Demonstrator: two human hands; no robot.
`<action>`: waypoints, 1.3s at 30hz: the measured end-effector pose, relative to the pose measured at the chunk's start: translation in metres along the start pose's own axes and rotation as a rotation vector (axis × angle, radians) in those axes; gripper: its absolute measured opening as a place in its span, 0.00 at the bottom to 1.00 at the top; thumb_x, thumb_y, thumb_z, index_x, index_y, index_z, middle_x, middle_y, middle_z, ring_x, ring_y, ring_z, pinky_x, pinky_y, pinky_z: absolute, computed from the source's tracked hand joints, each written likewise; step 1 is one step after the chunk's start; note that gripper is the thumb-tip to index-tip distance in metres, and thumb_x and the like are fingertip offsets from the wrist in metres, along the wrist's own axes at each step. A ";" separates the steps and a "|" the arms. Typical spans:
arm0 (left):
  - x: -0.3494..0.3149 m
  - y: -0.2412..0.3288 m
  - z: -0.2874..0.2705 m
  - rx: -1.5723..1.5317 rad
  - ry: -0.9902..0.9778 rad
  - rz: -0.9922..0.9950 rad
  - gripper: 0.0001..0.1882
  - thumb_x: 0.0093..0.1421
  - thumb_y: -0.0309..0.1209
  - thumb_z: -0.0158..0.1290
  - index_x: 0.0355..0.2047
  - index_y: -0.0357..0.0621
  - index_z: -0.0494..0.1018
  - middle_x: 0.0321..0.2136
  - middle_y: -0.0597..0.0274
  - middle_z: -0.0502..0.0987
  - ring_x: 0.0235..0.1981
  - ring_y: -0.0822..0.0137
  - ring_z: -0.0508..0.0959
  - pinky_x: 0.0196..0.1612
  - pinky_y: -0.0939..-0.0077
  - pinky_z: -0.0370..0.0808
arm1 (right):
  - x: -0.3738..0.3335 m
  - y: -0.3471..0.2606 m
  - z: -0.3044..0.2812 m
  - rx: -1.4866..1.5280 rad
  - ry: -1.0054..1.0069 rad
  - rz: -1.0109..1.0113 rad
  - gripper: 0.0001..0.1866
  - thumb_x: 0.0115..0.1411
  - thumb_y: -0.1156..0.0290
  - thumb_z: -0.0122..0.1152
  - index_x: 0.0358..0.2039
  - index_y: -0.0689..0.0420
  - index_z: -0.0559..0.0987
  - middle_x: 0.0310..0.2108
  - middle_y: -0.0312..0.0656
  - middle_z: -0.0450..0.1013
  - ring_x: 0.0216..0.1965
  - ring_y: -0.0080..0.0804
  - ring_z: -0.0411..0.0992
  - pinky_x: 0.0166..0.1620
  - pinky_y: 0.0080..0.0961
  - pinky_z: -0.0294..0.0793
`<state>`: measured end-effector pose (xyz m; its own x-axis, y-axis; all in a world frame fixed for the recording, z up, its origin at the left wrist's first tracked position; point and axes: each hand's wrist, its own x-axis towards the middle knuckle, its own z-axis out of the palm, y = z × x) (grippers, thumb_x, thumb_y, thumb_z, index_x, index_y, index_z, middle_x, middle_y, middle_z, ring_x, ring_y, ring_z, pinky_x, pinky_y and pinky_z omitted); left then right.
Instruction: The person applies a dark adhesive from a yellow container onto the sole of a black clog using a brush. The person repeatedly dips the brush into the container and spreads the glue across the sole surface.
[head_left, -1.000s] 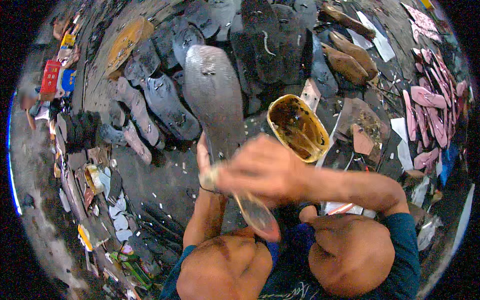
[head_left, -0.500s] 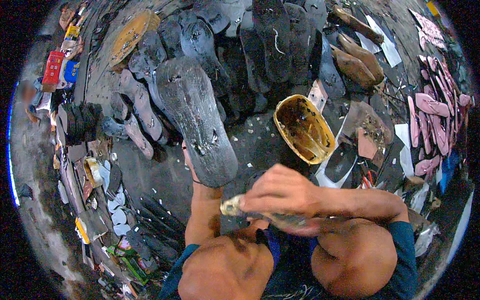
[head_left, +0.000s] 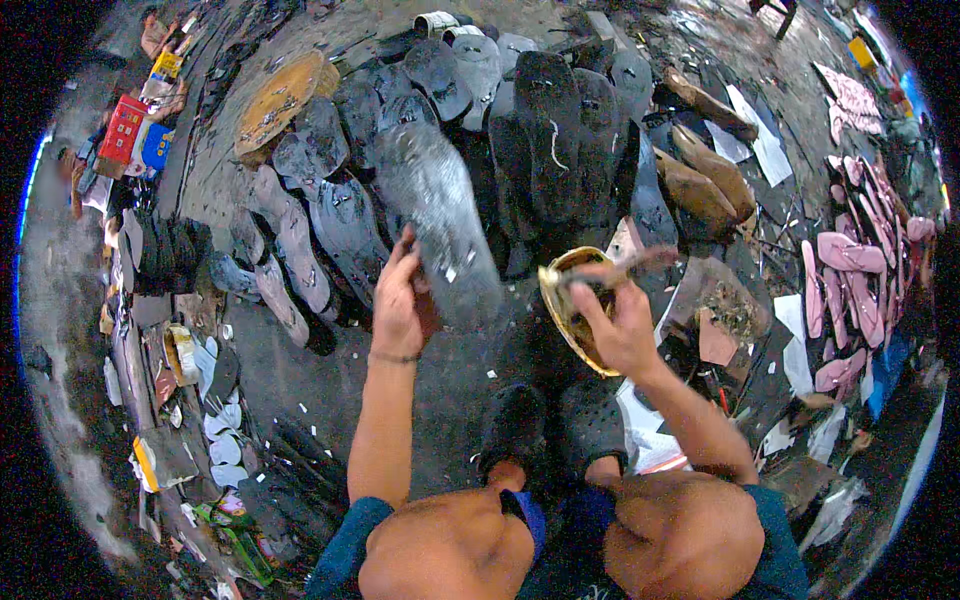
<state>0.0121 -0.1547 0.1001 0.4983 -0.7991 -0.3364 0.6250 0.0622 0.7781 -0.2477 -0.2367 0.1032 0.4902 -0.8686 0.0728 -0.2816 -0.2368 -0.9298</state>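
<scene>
A dark shoe sole (head_left: 440,215), glossy and blurred by motion, slants over the pile in front of me. My left hand (head_left: 402,300) is closed around its lower left side, with part of the grip hidden behind the sole. Over the yellow tub (head_left: 562,333), whose inside is stained dark, my right hand (head_left: 622,325) grips a brush (head_left: 650,258) with a pale end and a thin handle. The brush is blurred, and I cannot tell whether its end touches the tub. My fingers hide part of the tub.
Many dark soles (head_left: 550,140) lie heaped at the far side. Brown shoe lasts (head_left: 705,185) rest right of them. Pink sandal pieces (head_left: 850,255) are piled at the right. A yellowish board (head_left: 285,100) leans at far left. Scraps litter both sides; my shoes (head_left: 510,430) are below.
My right hand has moved forward with the brush, from near my knees to over the tub. My left hand now shows beside the sole, which has shifted right and up.
</scene>
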 end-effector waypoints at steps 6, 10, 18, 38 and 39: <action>0.071 -0.029 0.001 0.029 0.196 0.189 0.19 0.67 0.29 0.52 0.57 0.38 0.69 0.38 0.66 0.79 0.32 0.74 0.75 0.36 0.81 0.71 | -0.052 0.003 -0.007 -0.166 -0.101 0.118 0.12 0.66 0.70 0.61 0.47 0.63 0.77 0.39 0.38 0.77 0.40 0.22 0.73 0.46 0.23 0.73; -0.054 -0.081 -0.096 0.070 0.085 0.511 0.10 0.56 0.16 0.47 0.21 0.42 0.74 0.23 0.61 0.77 0.30 0.71 0.74 0.35 0.81 0.69 | -0.067 0.010 -0.008 0.060 -0.036 0.217 0.11 0.67 0.72 0.59 0.48 0.62 0.78 0.42 0.37 0.76 0.42 0.22 0.71 0.48 0.22 0.71; -0.239 -0.036 -0.228 1.186 0.774 0.425 0.17 0.47 0.25 0.57 0.40 0.43 0.74 0.41 0.56 0.76 0.44 0.57 0.75 0.47 0.64 0.71 | -0.066 0.025 0.016 -0.083 -0.187 0.194 0.16 0.69 0.67 0.57 0.51 0.65 0.76 0.47 0.40 0.74 0.48 0.27 0.70 0.54 0.25 0.68; -0.252 -0.063 -0.102 0.960 0.453 0.030 0.17 0.52 0.26 0.68 0.38 0.41 0.72 0.37 0.63 0.75 0.35 0.69 0.75 0.39 0.71 0.75 | -0.010 0.044 -0.017 -0.917 -0.079 0.020 0.21 0.57 0.52 0.65 0.38 0.59 0.82 0.33 0.55 0.76 0.38 0.55 0.75 0.43 0.45 0.74; -0.250 -0.082 -0.115 1.175 0.343 0.156 0.18 0.54 0.30 0.67 0.42 0.40 0.73 0.46 0.56 0.74 0.43 0.60 0.74 0.48 0.64 0.72 | -0.006 0.034 -0.009 -0.928 -0.134 0.028 0.25 0.58 0.48 0.64 0.38 0.60 0.81 0.33 0.56 0.75 0.39 0.58 0.75 0.42 0.48 0.74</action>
<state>-0.0947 0.1090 0.0590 0.7620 -0.6219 -0.1806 -0.2867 -0.5740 0.7670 -0.2675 -0.2438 0.0740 0.5476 -0.8357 -0.0409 -0.8120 -0.5190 -0.2668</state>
